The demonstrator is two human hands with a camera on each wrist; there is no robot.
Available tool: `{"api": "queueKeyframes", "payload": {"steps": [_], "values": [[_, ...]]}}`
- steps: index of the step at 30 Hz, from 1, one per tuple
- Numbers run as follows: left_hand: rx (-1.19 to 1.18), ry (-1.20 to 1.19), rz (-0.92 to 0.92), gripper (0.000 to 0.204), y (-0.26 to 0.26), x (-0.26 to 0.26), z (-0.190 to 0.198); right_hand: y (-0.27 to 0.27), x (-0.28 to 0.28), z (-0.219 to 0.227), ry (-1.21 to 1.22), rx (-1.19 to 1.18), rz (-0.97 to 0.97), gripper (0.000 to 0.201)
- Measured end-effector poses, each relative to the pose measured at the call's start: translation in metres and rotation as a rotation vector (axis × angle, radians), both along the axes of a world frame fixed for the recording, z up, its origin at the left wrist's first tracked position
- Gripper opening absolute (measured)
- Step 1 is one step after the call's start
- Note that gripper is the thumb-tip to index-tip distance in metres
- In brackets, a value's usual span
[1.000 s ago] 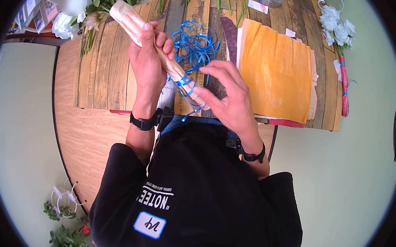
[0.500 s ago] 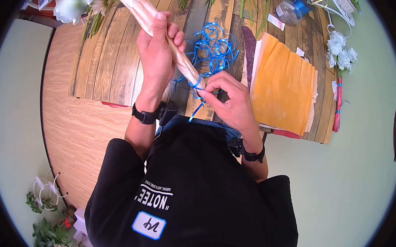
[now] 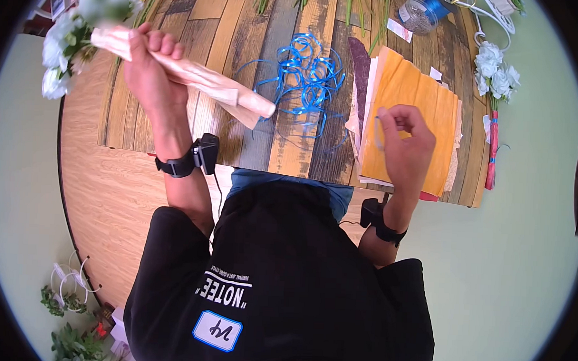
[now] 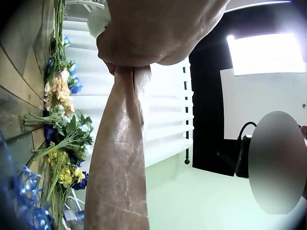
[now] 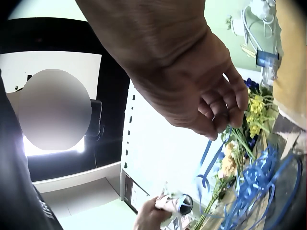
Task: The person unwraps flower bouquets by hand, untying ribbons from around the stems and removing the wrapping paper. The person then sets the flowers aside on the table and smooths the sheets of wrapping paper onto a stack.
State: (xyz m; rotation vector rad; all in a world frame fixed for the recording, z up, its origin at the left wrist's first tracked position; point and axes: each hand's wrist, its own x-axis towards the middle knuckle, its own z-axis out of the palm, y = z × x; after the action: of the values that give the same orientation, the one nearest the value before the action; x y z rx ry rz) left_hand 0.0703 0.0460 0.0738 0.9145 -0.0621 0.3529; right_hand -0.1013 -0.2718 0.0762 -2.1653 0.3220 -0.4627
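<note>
My left hand (image 3: 153,71) grips a bouquet's stem end, wrapped in a pale pink paper roll (image 3: 206,80). White roses (image 3: 56,54) show past the hand at upper left. The roll slants down to the right, and a paper flap (image 3: 240,112) hangs loose from its lower part. My right hand (image 3: 407,140), away to the right over the orange paper, pinches a blue ribbon (image 5: 206,158) between thumb and fingertips. Slack ribbon hangs from those fingers toward a loose blue ribbon tangle (image 3: 310,72) on the table. In the left wrist view the wrapping paper (image 4: 117,153) widens away from the hand.
A stack of orange paper sheets (image 3: 409,82) lies on the wooden table at right. Ribbon spools (image 3: 432,9) stand at the back. A finished white bouquet (image 3: 497,73) with a red-wrapped handle lies at the right edge. Several yellow and blue flowers (image 5: 256,110) lie along the back.
The blue ribbon that circled the roll's lower end has come off there. My right hand has drawn away to the right with ribbon; my left hand has shifted left with the bouquet.
</note>
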Motion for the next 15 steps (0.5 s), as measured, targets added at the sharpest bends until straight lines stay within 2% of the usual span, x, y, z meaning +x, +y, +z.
{"api": "queueKeyframes", "payload": {"steps": [2,3,4,5,7,8,10,15], "values": [[-0.040,-0.047,0.015,0.027,0.015,0.002,0.000,-0.011,0.000,0.003,-0.024,0.002,-0.071,0.013],[-0.043,-0.050,0.015,0.027,0.021,0.002,0.000,-0.016,0.000,0.005,-0.028,0.051,-0.166,0.014],[-0.038,-0.037,0.066,0.028,0.024,0.000,0.004,-0.020,0.001,0.007,-0.033,0.099,-0.260,0.015],[-0.034,-0.023,0.116,0.028,0.027,-0.002,0.006,-0.021,0.001,0.010,-0.036,0.095,-0.262,0.015],[-0.039,-0.029,0.124,0.030,0.033,-0.005,0.005,-0.021,0.003,0.019,-0.110,0.232,-0.225,0.016],[-0.020,-0.034,0.114,0.031,0.034,-0.008,0.003,-0.016,0.004,0.024,-0.114,0.227,-0.226,0.016],[0.011,-0.019,0.117,0.033,0.030,-0.016,0.004,0.003,0.009,0.034,-0.108,0.268,-0.059,0.017],[0.043,0.009,0.078,0.038,0.012,-0.039,0.000,0.034,0.030,0.049,-0.178,0.336,0.139,0.019]]}}
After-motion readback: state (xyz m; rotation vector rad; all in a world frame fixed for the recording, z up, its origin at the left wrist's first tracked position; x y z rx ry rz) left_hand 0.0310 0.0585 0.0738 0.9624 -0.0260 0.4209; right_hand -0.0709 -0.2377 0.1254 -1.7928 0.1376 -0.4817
